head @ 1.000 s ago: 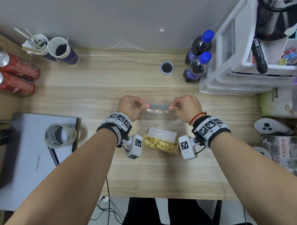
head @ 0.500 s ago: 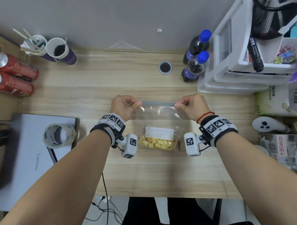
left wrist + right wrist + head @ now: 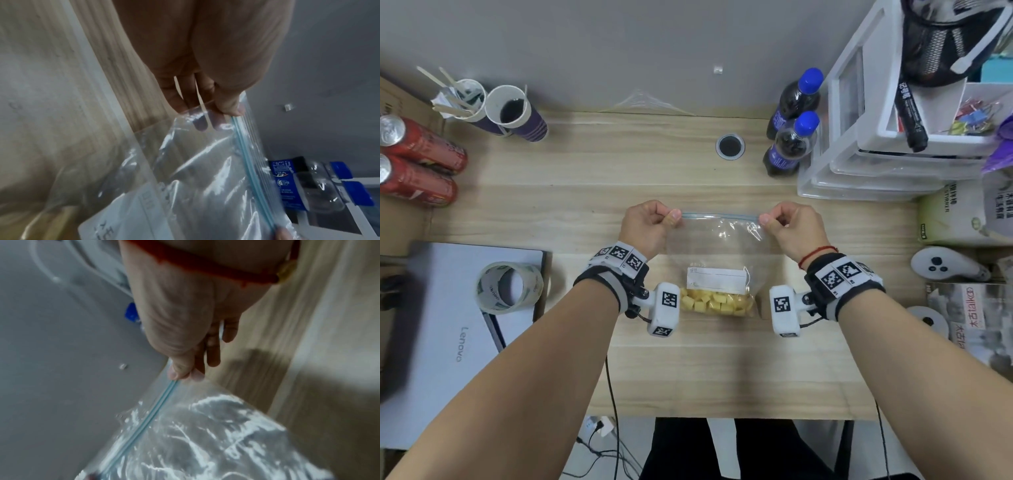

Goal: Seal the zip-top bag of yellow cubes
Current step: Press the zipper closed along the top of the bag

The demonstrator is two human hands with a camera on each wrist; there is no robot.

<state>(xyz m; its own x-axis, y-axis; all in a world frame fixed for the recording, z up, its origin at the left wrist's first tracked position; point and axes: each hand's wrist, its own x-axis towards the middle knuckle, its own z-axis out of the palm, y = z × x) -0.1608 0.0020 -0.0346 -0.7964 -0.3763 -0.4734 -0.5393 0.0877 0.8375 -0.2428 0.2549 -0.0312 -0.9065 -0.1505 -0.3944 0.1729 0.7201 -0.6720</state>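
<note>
A clear zip-top bag (image 3: 719,250) hangs upright above the wooden desk (image 3: 592,212), held taut by its top corners. Yellow cubes (image 3: 717,303) lie heaped at its bottom under a white label (image 3: 717,280). My left hand (image 3: 649,224) pinches the left end of the blue zip strip (image 3: 720,216); my right hand (image 3: 792,228) pinches the right end. In the left wrist view my thumb and fingers (image 3: 226,107) clamp the bag (image 3: 195,170) at the strip (image 3: 251,170). The right wrist view shows my thumb (image 3: 180,368) pressing the strip (image 3: 148,417), which runs as one closed line.
Two dark bottles with blue caps (image 3: 792,144) and white plastic drawers (image 3: 876,144) stand back right. Paper cups (image 3: 513,111) and red cans (image 3: 417,164) sit back left. A laptop (image 3: 448,329) carries a tape roll (image 3: 508,286). A white controller (image 3: 945,265) lies at right.
My hands have drawn apart along the zip strip, from close together near its middle to the bag's two top corners, pulling the top edge straight and wide.
</note>
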